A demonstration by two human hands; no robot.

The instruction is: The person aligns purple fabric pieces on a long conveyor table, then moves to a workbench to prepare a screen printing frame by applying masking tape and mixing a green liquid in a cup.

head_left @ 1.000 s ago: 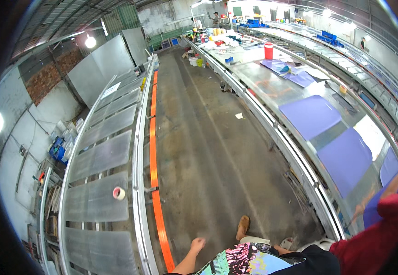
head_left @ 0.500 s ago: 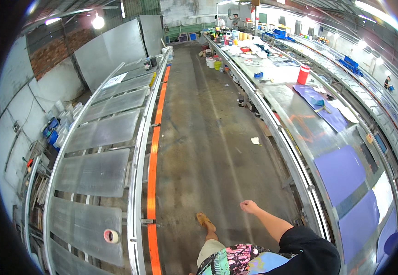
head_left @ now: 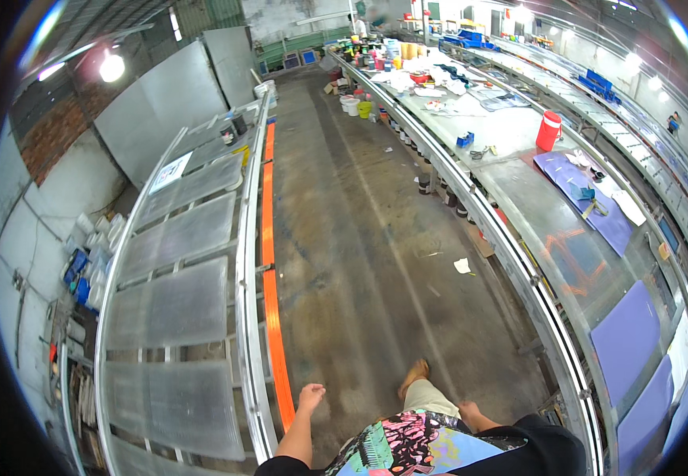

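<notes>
My left hand [head_left: 311,395] hangs at the front of my body, fingers curled in, with nothing seen in them. It is over the concrete floor [head_left: 344,270], just right of a long orange strip [head_left: 271,317] that runs along the left rack's metal rail. My right hand [head_left: 469,411] is low beside my beige shorts [head_left: 431,398], and its fingers are too small and partly hidden to make out. One foot in a tan shoe [head_left: 415,376] is stepping ahead on the floor. Neither hand touches a table or rack.
On the left stands a long rack [head_left: 249,341] of grey translucent panels [head_left: 171,305]. Along the right runs a long table [head_left: 510,190] with purple sheets [head_left: 628,337], a red-and-white jug [head_left: 548,131] and cloths. Buckets [head_left: 365,109] and cans line its foot. A pale scrap [head_left: 462,266] lies on the floor.
I have moved forward along the aisle, and the view has turned a little. My left hand has come into view; my right hand has swung back toward my body.
</notes>
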